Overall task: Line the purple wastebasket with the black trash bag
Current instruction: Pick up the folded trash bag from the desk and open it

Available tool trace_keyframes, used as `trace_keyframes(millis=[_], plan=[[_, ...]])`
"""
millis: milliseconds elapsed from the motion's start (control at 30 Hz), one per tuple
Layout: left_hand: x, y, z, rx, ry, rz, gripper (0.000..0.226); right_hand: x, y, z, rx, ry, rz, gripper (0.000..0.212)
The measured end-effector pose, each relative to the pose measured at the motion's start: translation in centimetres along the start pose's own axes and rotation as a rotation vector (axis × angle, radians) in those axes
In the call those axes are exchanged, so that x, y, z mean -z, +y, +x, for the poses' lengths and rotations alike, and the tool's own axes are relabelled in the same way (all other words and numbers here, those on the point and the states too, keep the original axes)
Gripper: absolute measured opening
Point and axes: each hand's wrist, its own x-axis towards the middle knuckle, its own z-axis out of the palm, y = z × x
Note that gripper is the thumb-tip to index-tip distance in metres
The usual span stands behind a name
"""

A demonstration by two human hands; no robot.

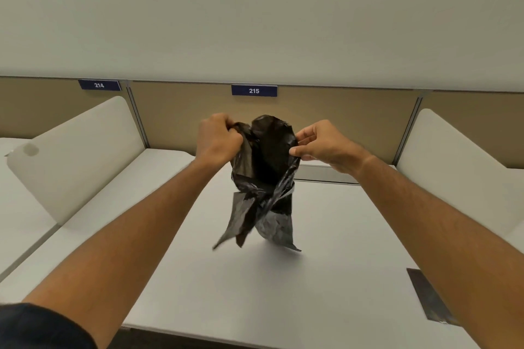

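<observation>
The desk (326, 235) is lying bare below, and no wastebasket is showing. Above it the bag (266, 178) is hanging, its mouth being spread, likely to open it for the basket. The left hand (217, 137) is clutching one rim edge while the right hand (323, 144) is pinching the other.

Both bare forearms extended forward; left hand (217, 137) fisted, knuckles up; right hand (323, 144) pinching, thumb against fingers.

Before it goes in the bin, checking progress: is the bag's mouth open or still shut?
Open: both hands pull the black trash bag's top apart, showing its dark inside.
</observation>
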Motion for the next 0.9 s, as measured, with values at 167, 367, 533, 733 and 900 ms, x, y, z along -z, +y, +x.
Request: trace_keyframes(millis=[167,367,533,733,900], plan=[[2.2,-1.5,1.0,0.109,0.139,0.050,0.020,1.1,1.6,0.1,-0.059,0.127,-0.210,0.010],[4.3,-3.1,1.4,0.110,0.195,0.107,0.021,1.0,1.6,-0.6,-0.020,0.299,-0.520,0.012],[5.8,-4.2,1.3,0.089,0.225,0.138,0.021,0.1,0.9,-0.8,0.002,0.438,-0.510,0.015],[7.5,-5.8,1.1,0.127,0.231,0.097,0.019,-0.9,0.4,-0.8,0.018,0.437,-0.561,0.020],[8.7,-7.3,1.2,0.210,0.237,0.035,0.025,-2.0,-0.2,-1.1,0.020,0.483,-0.515,0.018]])
